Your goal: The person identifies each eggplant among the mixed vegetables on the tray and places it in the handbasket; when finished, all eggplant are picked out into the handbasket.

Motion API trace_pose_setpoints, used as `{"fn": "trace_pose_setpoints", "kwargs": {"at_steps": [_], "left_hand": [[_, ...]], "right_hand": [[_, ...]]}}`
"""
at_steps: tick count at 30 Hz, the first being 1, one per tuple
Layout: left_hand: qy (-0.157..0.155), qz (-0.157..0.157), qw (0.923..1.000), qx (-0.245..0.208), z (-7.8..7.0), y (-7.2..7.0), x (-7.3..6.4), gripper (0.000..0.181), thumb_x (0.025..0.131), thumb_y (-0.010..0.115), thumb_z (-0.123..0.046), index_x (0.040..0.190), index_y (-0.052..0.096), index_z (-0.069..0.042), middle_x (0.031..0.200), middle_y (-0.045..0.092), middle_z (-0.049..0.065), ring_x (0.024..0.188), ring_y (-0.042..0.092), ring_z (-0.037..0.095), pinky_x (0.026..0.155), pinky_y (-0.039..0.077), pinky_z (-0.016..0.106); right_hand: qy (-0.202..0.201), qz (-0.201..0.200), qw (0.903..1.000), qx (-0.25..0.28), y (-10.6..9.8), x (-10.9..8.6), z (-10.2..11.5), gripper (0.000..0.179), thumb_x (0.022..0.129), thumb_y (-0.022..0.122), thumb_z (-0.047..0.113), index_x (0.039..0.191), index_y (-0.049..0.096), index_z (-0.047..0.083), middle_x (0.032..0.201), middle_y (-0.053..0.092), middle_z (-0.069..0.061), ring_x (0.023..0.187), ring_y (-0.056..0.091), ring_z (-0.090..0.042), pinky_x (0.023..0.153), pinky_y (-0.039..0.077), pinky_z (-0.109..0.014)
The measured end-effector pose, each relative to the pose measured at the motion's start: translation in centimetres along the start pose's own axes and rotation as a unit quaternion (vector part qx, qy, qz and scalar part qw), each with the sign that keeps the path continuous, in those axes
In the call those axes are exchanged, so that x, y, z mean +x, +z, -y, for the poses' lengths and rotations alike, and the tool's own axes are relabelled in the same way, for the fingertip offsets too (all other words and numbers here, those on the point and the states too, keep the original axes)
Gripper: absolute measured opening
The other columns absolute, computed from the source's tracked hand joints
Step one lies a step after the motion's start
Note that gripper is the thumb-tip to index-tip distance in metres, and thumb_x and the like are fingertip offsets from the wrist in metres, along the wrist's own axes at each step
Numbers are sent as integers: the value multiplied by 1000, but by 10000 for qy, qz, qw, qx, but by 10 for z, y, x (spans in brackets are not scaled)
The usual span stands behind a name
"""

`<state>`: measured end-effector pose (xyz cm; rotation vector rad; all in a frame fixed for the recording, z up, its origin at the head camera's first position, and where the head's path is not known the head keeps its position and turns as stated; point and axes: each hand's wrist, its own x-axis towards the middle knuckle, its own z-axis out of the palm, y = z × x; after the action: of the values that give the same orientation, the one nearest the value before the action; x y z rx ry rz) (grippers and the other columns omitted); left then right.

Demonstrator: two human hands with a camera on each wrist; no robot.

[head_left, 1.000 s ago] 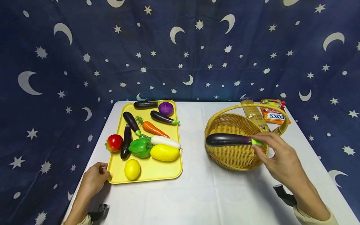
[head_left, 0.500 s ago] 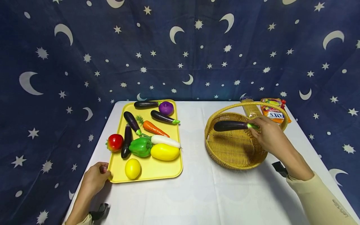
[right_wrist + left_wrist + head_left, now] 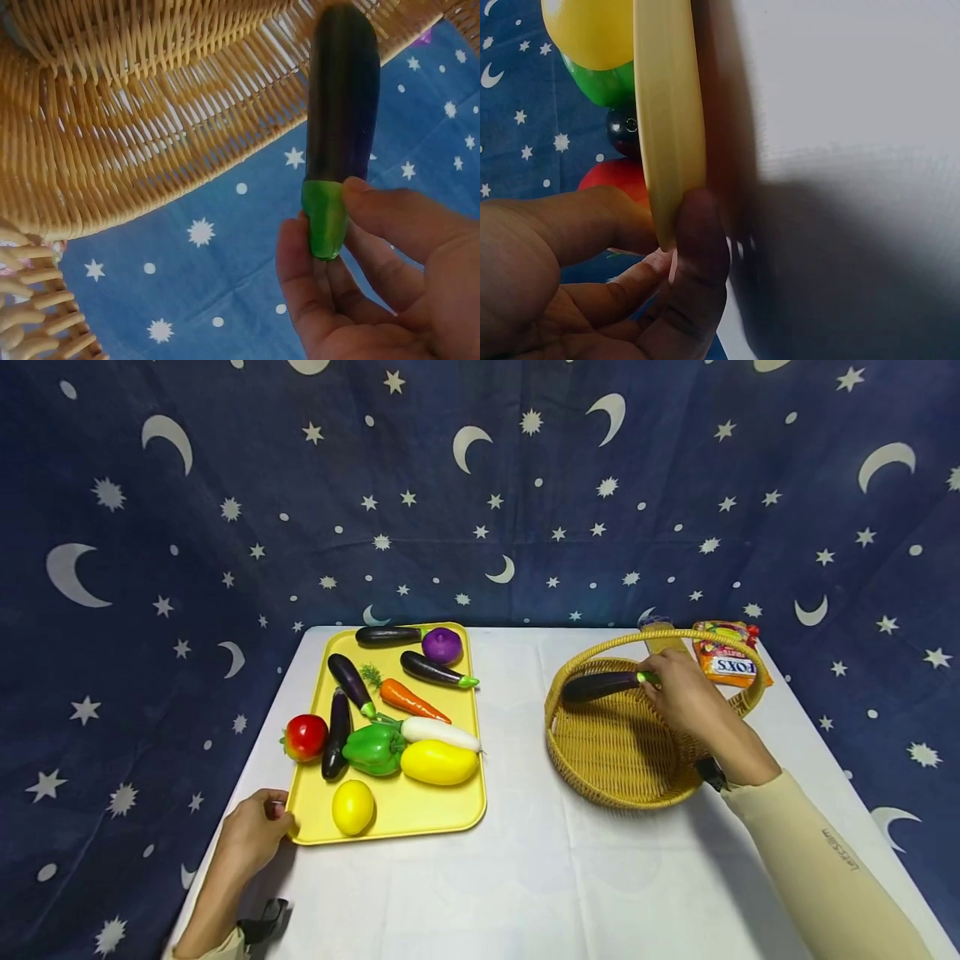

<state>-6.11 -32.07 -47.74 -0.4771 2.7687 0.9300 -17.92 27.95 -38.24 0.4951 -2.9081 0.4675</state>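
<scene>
My right hand [image 3: 684, 695] pinches a dark purple eggplant [image 3: 602, 686] by its green stem end, under the handle of the wicker basket [image 3: 615, 764]. In the right wrist view, thumb and fingers hold the green cap [image 3: 324, 217], and the wicker wall lies behind. At the near left corner of the yellow tray [image 3: 420, 818], my left hand [image 3: 249, 837] grips the rim; the left wrist view has the tray edge [image 3: 671, 112] between thumb and fingers. On the tray lie several more eggplants [image 3: 337, 735], a carrot [image 3: 408, 700], a green bell pepper [image 3: 373, 749] and a white radish [image 3: 438, 732].
The tray also bears a yellow mango [image 3: 440, 762], a lemon [image 3: 352, 807], a purple onion-like vegetable [image 3: 442, 646] and a red fruit [image 3: 305, 737] at its left rim. Behind the basket lie an orange FOX'S bag [image 3: 727, 662] and a partly hidden tan packet [image 3: 663, 639].
My right hand has carried the eggplant away from me and leftward, from over the basket's front toward its back wall. My left hand stays at the tray corner.
</scene>
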Motion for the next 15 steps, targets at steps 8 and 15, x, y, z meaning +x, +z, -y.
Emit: {"fn": "trace_pose_setpoints", "kwargs": {"at_steps": [8,15], "left_hand": [[2,40,10000,-38,-1,0,3,42,91,65,-9,128,61,10,98,65,18,79,58,22,59,45,26],[91,50,9999,20,1,-1,2,42,90,64,-9,127,61,10,96,64,16,76,56,21,58,44,26]], "right_hand": [[-141,191,9995,-228,9,15,-12,19,91,71,-2,108,73,-9,104,69,-29,100,66,-46,92,51,-60],[-46,793,9967,-177,17,18,-27,19,91,69,-1,109,75,-3,108,75,-26,104,70,-45,93,55,-61]]}}
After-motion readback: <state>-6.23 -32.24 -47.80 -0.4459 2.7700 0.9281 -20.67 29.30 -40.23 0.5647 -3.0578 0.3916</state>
